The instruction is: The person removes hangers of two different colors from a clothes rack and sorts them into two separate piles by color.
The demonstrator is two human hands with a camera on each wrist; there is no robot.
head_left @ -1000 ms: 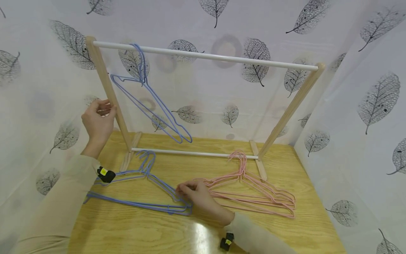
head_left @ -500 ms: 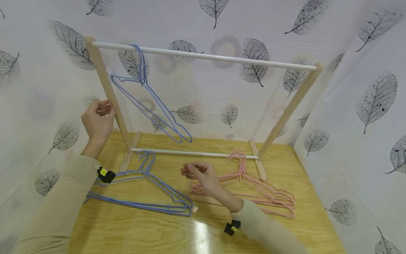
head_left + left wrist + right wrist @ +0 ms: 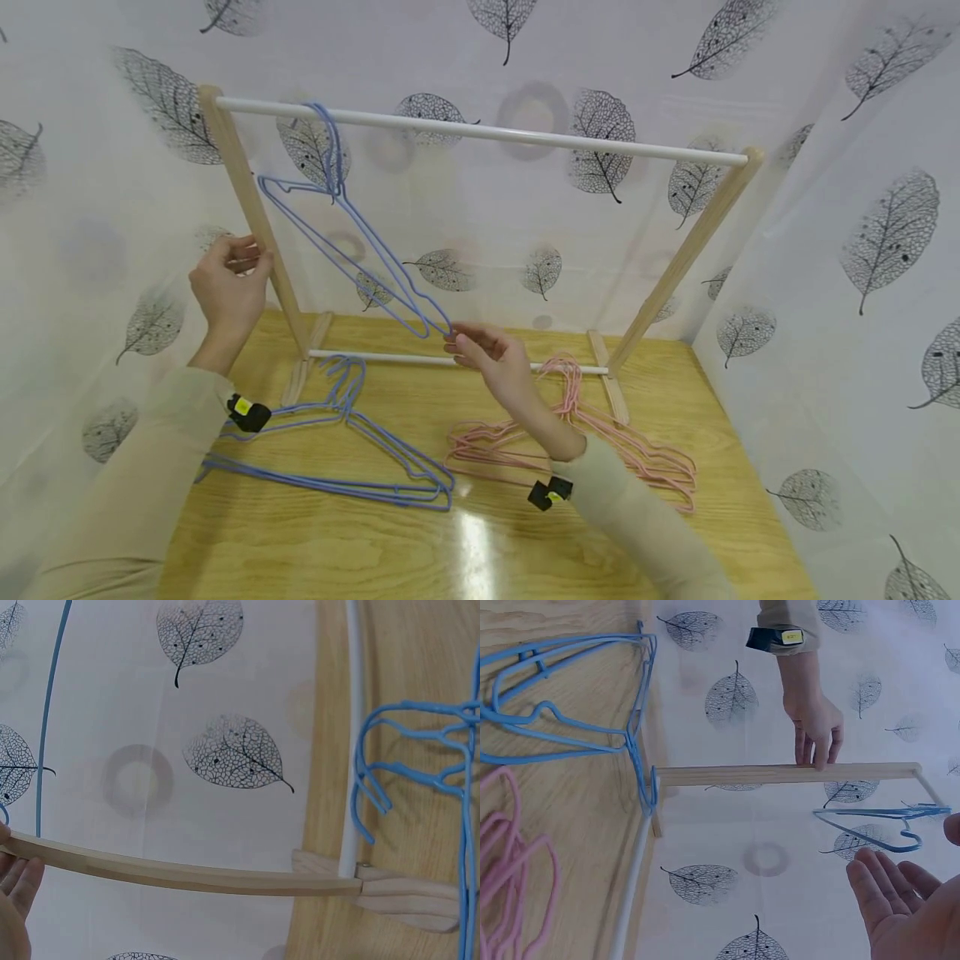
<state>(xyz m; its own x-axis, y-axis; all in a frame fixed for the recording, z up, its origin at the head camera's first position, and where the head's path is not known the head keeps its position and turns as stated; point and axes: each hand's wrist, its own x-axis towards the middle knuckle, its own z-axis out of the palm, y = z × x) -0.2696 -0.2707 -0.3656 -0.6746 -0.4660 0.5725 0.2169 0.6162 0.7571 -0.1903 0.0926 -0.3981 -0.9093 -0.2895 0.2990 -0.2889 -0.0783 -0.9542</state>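
My left hand (image 3: 232, 287) grips the left wooden post (image 3: 243, 187) of a clothes rack, fingers and thumb on either side of it in the right wrist view. Two blue wire hangers (image 3: 336, 192) hang by their hooks from the white top bar (image 3: 487, 132), near that post. At their lower right corner is my right hand (image 3: 498, 367), its fingertips overlapping the wire in the head view. The right wrist view shows those fingers (image 3: 877, 889) extended, palm up, with nothing held.
Several blue hangers (image 3: 346, 408) lie on the wooden table (image 3: 360, 550) at left front. Several pink hangers (image 3: 572, 400) lie to the right, partly under my right forearm. The rack's lower white bar (image 3: 390, 358) runs behind both piles. Leaf-patterned sheeting (image 3: 847, 250) encloses the back and sides.
My right hand has risen from beside the blue hangers on the table to the lower corner of the hanging ones. My left hand stays on the post.
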